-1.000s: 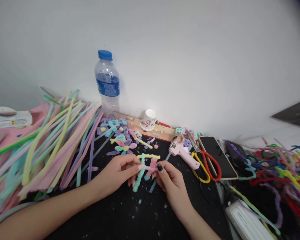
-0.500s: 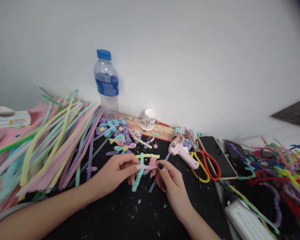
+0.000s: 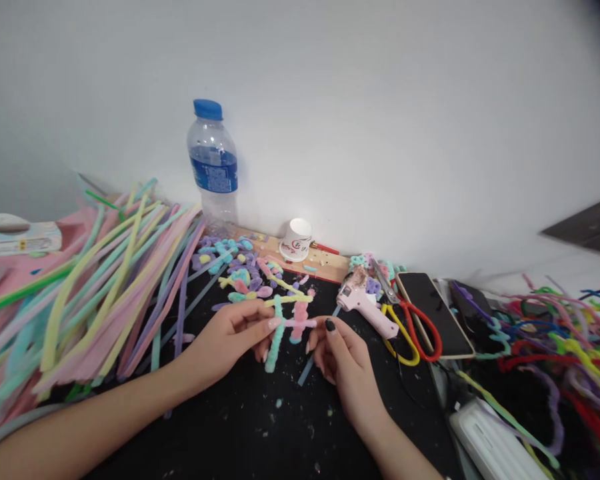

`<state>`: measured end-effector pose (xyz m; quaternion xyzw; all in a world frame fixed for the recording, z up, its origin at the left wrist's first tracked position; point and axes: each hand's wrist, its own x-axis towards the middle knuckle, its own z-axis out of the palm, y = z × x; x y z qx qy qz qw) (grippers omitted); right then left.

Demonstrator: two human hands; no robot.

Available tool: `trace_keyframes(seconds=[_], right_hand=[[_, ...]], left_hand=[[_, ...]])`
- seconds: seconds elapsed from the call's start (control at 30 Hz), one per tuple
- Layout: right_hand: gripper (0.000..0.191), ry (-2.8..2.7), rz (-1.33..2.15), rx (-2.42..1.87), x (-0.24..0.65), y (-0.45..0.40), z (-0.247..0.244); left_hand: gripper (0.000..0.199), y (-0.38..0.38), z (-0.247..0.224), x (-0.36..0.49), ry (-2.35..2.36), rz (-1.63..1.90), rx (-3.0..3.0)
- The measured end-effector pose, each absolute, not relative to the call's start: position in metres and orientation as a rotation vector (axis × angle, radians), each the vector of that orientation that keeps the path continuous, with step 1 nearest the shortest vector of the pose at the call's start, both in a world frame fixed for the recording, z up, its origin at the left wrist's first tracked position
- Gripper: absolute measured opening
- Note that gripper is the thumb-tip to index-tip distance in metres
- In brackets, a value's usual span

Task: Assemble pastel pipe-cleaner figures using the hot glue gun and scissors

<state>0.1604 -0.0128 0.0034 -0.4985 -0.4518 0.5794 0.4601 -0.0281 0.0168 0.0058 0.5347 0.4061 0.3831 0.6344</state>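
Note:
Between my hands is a pipe-cleaner piece (image 3: pixel 275 345) with a twisted mint strand, a yellow bar across its top, a pink clump and a lilac crosspiece. My left hand (image 3: pixel 233 332) pinches the mint strand between thumb and fingers. With thumb and forefinger, my right hand (image 3: pixel 341 347) grips the right end of the lilac crosspiece. Just beyond lie finished pipe-cleaner flowers (image 3: pixel 250 288) in pastel colours. A pale pink glue gun (image 3: pixel 367 310) rests to the right of my right hand.
Loose pastel pipe cleaners (image 3: pixel 115 280) heap at the left. A water bottle (image 3: pixel 213 167) and a white paper cup (image 3: pixel 297 240) stand against the wall. Scissors (image 3: pixel 420 327), a phone (image 3: pixel 436 313), a white power strip (image 3: pixel 495 440) and tangled coloured pipe cleaners (image 3: pixel 570 340) are at the right.
The piece has been turned and raised slightly, so its pink clump and lilac crosspiece show more fully. My right fingers have shifted outward to the crosspiece's end.

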Motion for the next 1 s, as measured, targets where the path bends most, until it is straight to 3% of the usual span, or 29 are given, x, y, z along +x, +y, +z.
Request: trace_keyframes(seconds=[0.27, 0.47, 0.67, 0.83, 0.93, 1.0], right_hand=[[0.019, -1.079, 1.403, -1.211, 0.161, -0.010, 0.000], [0.027, -1.234, 1.187, -1.295, 0.169, -0.011, 0.000], [0.033, -1.713, 0.542, -1.509, 0.190, -0.004, 0.010], [0.008, -1.852, 0.018, -1.716, 0.205, 0.012, 0.014], [0.039, -1.845, -0.223, -1.995, 0.209, 0.017, 0.012], [0.048, -1.823, -0.266, -2.161, 0.210, 0.019, 0.010]], left_hand=[[0.017, 0.018, 0.005, -0.028, 0.892, 0.887, 1.076], [0.016, 0.017, 0.005, -0.027, 0.878, 0.877, 0.964], [0.016, 0.017, 0.005, -0.026, 0.934, 0.871, 0.967], [0.014, 0.018, 0.004, -0.027, 1.034, 0.965, 0.972], [0.018, 0.019, 0.007, -0.026, 1.022, 0.998, 0.921], [0.024, 0.019, 0.009, -0.026, 0.974, 1.003, 0.887]])
